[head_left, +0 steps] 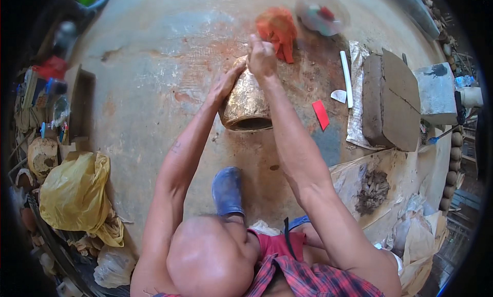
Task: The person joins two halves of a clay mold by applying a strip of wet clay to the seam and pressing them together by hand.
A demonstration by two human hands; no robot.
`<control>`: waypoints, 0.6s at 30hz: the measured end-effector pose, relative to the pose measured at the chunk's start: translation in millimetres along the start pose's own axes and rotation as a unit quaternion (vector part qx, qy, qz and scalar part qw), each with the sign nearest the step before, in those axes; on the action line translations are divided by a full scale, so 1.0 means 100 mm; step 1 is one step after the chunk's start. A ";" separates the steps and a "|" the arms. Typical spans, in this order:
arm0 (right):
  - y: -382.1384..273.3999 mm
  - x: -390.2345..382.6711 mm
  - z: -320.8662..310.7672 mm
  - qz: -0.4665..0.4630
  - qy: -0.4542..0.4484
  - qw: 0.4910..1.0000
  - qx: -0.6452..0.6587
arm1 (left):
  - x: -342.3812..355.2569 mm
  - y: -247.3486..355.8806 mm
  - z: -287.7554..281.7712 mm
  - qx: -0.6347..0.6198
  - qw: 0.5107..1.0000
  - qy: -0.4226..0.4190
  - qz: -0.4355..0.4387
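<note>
While the left hand [224, 84] lies flat and open against the side of a clay pot [245, 103], its fingers spread over the curved wall, the right hand [261, 55] is bunched into a loose fist at the pot's top edge; whether it pinches anything cannot be told. The pot sits in the middle of a stained concrete floor [154, 66], tipped so that its dark round mouth faces the person. Its surface is rough and mottled, golden brown with a dull sheen.

Just behind the right hand lies a crumpled orange cloth [277, 30], and beyond it a clear plastic bowl [322, 12], blurred, with small coloured things inside. To the right of the pot a flat red plastic scraper [321, 114] rests on the floor, near a white tube [346, 79] and a small white shard [339, 96]. Further right a big grey block of clay [387, 102], smooth-cut and wedge-shaped, sits on a crinkled silvery sheet [355, 127]. A heap of dry clay crumbs [373, 190] lies on pale plastic sheeting nearer the person.

Below the pot, a blue rubber clog [228, 190] points toward it. On the left, a wrinkled yellow plastic bag [74, 194] slumps among clutter.
</note>
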State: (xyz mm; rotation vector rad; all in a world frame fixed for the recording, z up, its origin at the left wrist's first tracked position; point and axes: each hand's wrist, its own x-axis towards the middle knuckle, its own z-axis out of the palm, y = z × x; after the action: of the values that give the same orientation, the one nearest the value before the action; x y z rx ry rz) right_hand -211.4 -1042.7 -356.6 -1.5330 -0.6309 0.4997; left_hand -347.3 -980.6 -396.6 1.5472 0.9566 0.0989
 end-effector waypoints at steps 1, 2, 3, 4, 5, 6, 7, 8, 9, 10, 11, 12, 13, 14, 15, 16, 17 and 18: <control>-0.01 0.01 -0.14 -0.026 0.024 0.999 -0.041 | -0.15 0.08 0.13 0.035 0.996 0.077 -0.015; -0.21 -0.01 -0.11 -0.026 0.018 0.999 -0.024 | -0.20 0.00 -0.03 0.047 0.995 0.091 -0.019; -0.55 -0.04 -0.05 0.006 -0.001 1.000 -0.020 | -0.25 -0.12 -0.31 0.020 0.995 0.098 0.009; -0.68 -0.10 -0.16 0.041 -0.010 0.999 -0.022 | -0.32 -0.24 -0.46 -0.005 0.995 0.092 0.038; -0.65 -0.04 -0.40 0.038 -0.002 0.999 -0.027 | -0.40 -0.24 -0.43 -0.006 0.995 0.085 0.044; -0.58 0.08 -0.70 0.030 -0.001 0.995 -0.094 | -0.52 -0.24 -0.33 -0.035 0.997 0.050 0.049; -0.52 0.14 -0.93 0.023 -0.001 0.988 -0.154 | -0.66 -0.19 -0.33 -0.047 0.997 0.031 0.057; -0.48 0.12 -1.09 0.014 0.007 0.988 -0.155 | -0.83 -0.14 -0.38 -0.057 0.996 0.015 0.065; -0.43 0.09 -1.27 0.025 -0.004 0.978 -0.206 | -0.99 -0.07 -0.40 -0.049 0.998 -0.008 0.025; -0.48 0.07 -1.38 0.031 -0.016 0.968 -0.247 | -1.14 0.04 -0.51 -0.032 0.999 -0.022 -0.011; -0.48 -0.01 -1.47 0.025 -0.008 0.970 -0.243 | -1.21 0.05 -0.59 -0.022 1.000 -0.012 -0.007; -0.49 -0.09 -1.57 0.083 -0.046 0.965 -0.246 | -1.25 0.08 -0.66 -0.014 1.000 -0.003 -0.001; -0.49 -0.21 -1.66 0.142 -0.084 0.955 -0.248 | -1.31 0.10 -0.73 0.000 1.000 0.002 0.011; -0.51 -0.31 -1.73 0.136 -0.075 0.956 -0.248 | -1.35 0.13 -0.78 0.009 1.000 0.006 0.024; -0.54 -0.39 -1.79 0.169 -0.092 0.951 -0.242 | -1.37 0.19 -0.83 0.011 0.999 0.002 0.035; -0.60 -0.50 -1.85 0.201 -0.112 0.944 -0.238 | -1.40 0.27 -0.88 0.034 0.999 -0.004 0.039; -0.69 -0.61 -1.88 0.194 -0.108 0.946 -0.236 | -1.43 0.34 -0.96 0.059 0.997 -0.005 0.043; -0.80 -0.72 -1.90 0.198 -0.108 0.946 -0.231 | -1.44 0.41 -1.05 0.073 0.996 -0.004 0.058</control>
State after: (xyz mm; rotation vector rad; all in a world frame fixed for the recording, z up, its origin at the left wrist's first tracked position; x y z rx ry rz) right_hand -147.5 -1232.5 -269.8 -2.0881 -0.6356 0.8790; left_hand -479.8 -981.8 -270.9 1.7362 0.8827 0.1062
